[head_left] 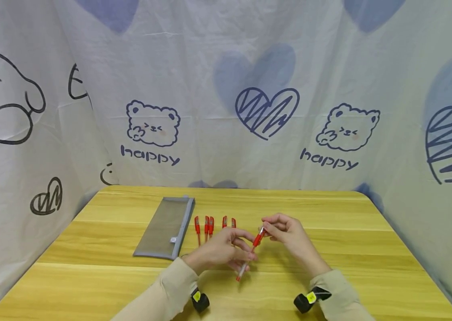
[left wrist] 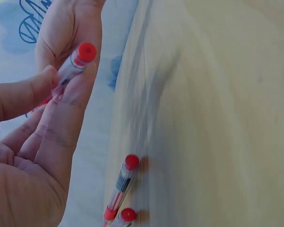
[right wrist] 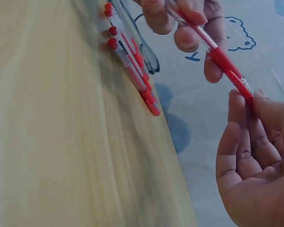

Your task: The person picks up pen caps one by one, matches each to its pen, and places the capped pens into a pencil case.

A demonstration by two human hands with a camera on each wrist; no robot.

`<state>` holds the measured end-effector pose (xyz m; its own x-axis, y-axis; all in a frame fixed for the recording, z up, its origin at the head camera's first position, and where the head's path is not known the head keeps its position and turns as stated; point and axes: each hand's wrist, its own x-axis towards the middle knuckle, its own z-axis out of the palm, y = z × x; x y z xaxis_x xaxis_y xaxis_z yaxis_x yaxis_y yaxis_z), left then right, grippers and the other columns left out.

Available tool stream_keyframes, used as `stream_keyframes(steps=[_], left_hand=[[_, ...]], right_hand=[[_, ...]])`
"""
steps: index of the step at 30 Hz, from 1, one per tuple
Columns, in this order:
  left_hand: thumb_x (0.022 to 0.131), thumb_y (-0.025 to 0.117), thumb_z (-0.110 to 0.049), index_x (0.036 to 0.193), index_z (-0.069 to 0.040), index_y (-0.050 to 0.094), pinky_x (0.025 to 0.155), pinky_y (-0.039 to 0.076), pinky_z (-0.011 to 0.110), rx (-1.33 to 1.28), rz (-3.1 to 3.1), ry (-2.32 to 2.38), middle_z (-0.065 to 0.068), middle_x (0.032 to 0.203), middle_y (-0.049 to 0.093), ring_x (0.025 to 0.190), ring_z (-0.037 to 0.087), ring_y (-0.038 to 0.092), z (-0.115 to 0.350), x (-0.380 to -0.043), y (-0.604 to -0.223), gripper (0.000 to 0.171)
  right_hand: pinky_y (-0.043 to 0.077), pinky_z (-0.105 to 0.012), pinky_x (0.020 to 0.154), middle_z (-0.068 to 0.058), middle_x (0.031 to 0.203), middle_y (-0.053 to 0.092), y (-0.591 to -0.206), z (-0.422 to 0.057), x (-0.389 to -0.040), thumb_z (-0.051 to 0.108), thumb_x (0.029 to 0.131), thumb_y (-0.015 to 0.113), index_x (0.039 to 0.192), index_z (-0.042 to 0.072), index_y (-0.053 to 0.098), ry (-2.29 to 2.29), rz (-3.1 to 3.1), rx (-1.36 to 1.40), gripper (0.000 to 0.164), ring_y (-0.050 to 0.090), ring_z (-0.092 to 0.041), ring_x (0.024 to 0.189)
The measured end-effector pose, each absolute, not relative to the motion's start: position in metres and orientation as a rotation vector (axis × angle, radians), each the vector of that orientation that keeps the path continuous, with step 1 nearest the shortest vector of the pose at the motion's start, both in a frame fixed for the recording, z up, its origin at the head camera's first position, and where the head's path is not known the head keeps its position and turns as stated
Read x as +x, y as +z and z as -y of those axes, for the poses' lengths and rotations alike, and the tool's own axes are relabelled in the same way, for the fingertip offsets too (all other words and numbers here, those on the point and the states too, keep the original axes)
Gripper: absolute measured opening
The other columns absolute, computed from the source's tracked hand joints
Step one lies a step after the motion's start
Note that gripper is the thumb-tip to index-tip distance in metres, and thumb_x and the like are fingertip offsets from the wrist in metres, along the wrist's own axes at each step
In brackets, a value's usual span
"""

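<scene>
Between both hands, a red gel pen with a clear barrel is held slanted above the table. My left hand pinches the barrel between thumb and fingers; in the left wrist view the red end plug of the pen points toward the camera. With thumb and fingertips, my right hand pinches the far red end of the pen. Several more red pens lie side by side on the table beyond the left hand, which partly hides them.
A grey mesh zip pouch lies flat to the left of the pens. The wood-grain table reaches back to a printed white curtain, which also hangs along both sides.
</scene>
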<state>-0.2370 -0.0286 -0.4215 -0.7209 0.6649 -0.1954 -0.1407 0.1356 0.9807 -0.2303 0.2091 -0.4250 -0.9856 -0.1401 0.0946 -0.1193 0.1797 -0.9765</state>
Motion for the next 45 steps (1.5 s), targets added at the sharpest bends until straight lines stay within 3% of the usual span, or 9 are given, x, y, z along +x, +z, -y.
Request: stream_keyframes(steps=[10,16,23,28,35,45], left_hand=[[0.095,0.069,0.011,0.132,0.002,0.064,0.071,0.068,0.042,0.424,-1.731,1.73,0.021,0.1,0.077,0.068,0.022,0.076,0.023,-0.233,-0.422,0.039],[0.095,0.07,0.009,0.131,0.001,0.063,0.071,0.068,0.044,0.452,-1.728,1.729,0.019,0.099,0.077,0.069,0.022,0.077,0.023,-0.236,-0.421,0.037],[0.1,0.067,0.002,0.133,-0.002,0.059,0.075,0.068,0.043,0.424,-1.767,1.688,0.023,0.11,0.076,0.079,0.023,0.079,0.023,-0.24,-0.42,0.034],[0.103,0.066,-0.001,0.139,-0.002,0.059,0.076,0.068,0.039,0.398,-1.829,1.672,0.027,0.118,0.075,0.085,0.023,0.08,0.024,-0.242,-0.42,0.036],[0.104,0.064,0.0,0.145,0.001,0.053,0.075,0.068,0.037,0.333,-1.847,1.72,0.026,0.115,0.073,0.083,0.023,0.079,0.023,-0.247,-0.425,0.043],[0.103,0.063,0.002,0.156,-0.001,0.04,0.072,0.066,0.033,0.26,-1.913,1.719,0.022,0.117,0.066,0.087,0.026,0.078,0.021,-0.256,-0.426,0.058]], right_hand=[[0.058,-0.022,0.084,-0.029,0.116,0.077,-0.426,-0.208,-0.232,0.009,0.107,0.065,0.123,-0.018,0.062,-1.989,-2.405,-0.336,0.031,0.073,-0.002,0.088],[0.059,-0.023,0.084,-0.026,0.115,0.078,-0.42,-0.206,-0.23,0.011,0.108,0.065,0.123,-0.01,0.067,-1.96,-2.44,-0.356,0.026,0.074,-0.003,0.09],[0.063,-0.039,0.09,-0.024,0.123,0.076,-0.418,-0.213,-0.23,0.019,0.112,0.058,0.145,-0.002,0.061,-1.843,-2.459,-0.348,0.039,0.078,-0.023,0.105],[0.062,-0.048,0.098,-0.025,0.127,0.075,-0.422,-0.223,-0.235,0.02,0.114,0.055,0.151,-0.003,0.054,-1.859,-2.402,-0.301,0.044,0.076,-0.033,0.114],[0.061,-0.042,0.098,-0.025,0.134,0.072,-0.423,-0.234,-0.24,0.028,0.114,0.053,0.152,0.0,0.053,-1.879,-2.354,-0.198,0.047,0.074,-0.032,0.118],[0.058,-0.042,0.101,-0.024,0.136,0.069,-0.42,-0.249,-0.243,0.033,0.115,0.052,0.148,0.001,0.056,-1.882,-2.359,-0.1,0.046,0.073,-0.024,0.117]])
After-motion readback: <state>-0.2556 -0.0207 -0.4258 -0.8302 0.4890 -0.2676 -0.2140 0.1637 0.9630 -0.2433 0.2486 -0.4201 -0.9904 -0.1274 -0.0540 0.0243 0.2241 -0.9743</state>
